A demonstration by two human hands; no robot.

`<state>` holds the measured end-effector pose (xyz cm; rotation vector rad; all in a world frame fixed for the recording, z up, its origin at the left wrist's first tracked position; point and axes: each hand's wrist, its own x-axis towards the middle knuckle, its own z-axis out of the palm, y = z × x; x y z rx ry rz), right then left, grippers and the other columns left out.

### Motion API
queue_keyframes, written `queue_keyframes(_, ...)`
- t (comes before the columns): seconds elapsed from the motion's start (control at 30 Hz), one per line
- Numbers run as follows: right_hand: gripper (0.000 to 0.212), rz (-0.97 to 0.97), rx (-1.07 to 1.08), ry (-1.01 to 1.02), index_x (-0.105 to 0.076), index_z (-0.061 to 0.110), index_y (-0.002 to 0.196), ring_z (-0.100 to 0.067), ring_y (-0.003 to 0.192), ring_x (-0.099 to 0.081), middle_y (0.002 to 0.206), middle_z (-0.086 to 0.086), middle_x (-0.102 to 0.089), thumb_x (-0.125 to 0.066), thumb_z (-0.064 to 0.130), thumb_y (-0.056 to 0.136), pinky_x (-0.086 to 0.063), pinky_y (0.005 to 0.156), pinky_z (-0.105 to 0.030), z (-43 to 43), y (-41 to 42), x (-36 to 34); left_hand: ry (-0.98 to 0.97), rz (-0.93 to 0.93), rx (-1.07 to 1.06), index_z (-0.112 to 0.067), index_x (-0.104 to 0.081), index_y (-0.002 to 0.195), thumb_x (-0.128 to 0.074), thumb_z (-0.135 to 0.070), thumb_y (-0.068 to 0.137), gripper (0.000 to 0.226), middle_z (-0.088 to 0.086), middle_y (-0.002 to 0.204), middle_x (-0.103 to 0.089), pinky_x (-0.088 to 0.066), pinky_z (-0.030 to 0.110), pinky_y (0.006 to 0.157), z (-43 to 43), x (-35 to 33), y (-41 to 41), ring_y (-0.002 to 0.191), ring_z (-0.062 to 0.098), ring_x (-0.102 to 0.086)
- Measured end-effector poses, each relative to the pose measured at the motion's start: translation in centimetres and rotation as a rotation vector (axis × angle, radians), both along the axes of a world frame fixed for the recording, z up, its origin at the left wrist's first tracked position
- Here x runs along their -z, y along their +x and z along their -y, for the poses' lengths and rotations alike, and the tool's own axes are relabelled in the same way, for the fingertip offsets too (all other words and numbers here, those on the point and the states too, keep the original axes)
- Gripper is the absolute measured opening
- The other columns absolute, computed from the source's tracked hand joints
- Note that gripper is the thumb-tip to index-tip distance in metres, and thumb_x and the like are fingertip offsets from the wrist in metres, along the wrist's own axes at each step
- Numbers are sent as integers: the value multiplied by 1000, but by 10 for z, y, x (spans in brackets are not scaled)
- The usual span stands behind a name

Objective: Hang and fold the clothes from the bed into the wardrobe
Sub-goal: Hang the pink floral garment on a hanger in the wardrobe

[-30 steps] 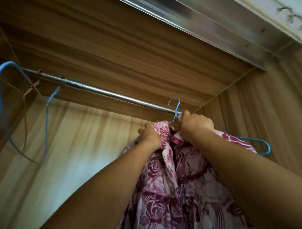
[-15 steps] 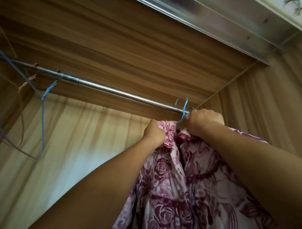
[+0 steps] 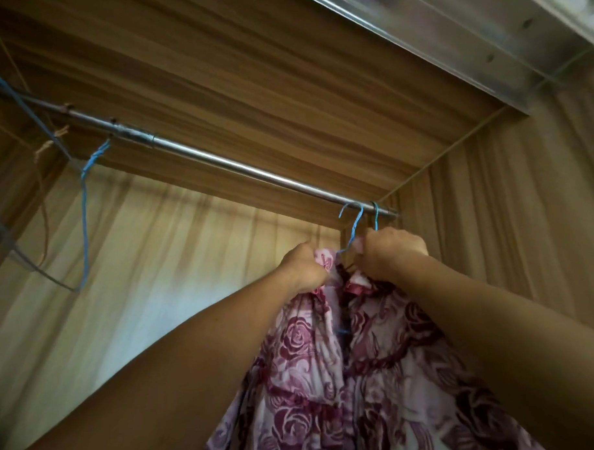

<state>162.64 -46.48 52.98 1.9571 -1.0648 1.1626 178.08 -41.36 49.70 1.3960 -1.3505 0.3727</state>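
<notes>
Clenching floral garment at collar with left hand and right hand, bunching fabric round blue hanger. Shifting rightward since second ago, bringing hanger against rail beside another hook. Probably nearing hung state inside wardrobe; not releasing yet.

We've got one view to work with, the head camera, and it's tipped steeply upward, looking from below into the top of the wardrobe. The metal rail cuts across from upper left down to right of centre, and we see its underside. We're in close. Both forearms come up from the bottom edge, large in the frame, and meet just right of centre at the left hand and right hand. The floral garment fills the lower middle. Up in the top right corner we catch the door track, and the wardrobe's side wall runs down the right.
</notes>
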Motion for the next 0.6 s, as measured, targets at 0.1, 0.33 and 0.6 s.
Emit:
queue_keyframes(0.1, 32, -63, -19, -45, -58, 18, 122, -36, 111, -65, 121, -12, -67, -43, 36, 99, -46, 79, -39, 10, 7, 32, -4, 49, -13, -9, -48, 144, -58, -11, 92, 53, 11, 139, -57, -44, 26, 104, 7, 13, -1, 125, 26, -56)
queue_keyframes(0.33, 37, 65, 5, -285, -60, 18, 117, -37, 104, -67, 113, -14, -70, -35, 41, 102, -44, 75, -40, -10, -11, -7, -245, 75, 66, -17, -63, 120, -65, -2, 85, 38, 8, 116, -68, -51, 34, 92, -11, -5, -1, 104, 26, -65)
queue_keyframes(0.6, 32, -16, 46, -206, -56, 22, 126, -32, 111, -65, 123, -7, -67, -38, 35, 103, -39, 76, -37, -14, 16, -42, -199, 52, 11, -20, -62, 121, -58, -3, 86, 39, 5, 114, -69, -55, 36, 90, -20, -29, 14, 103, 26, -65)
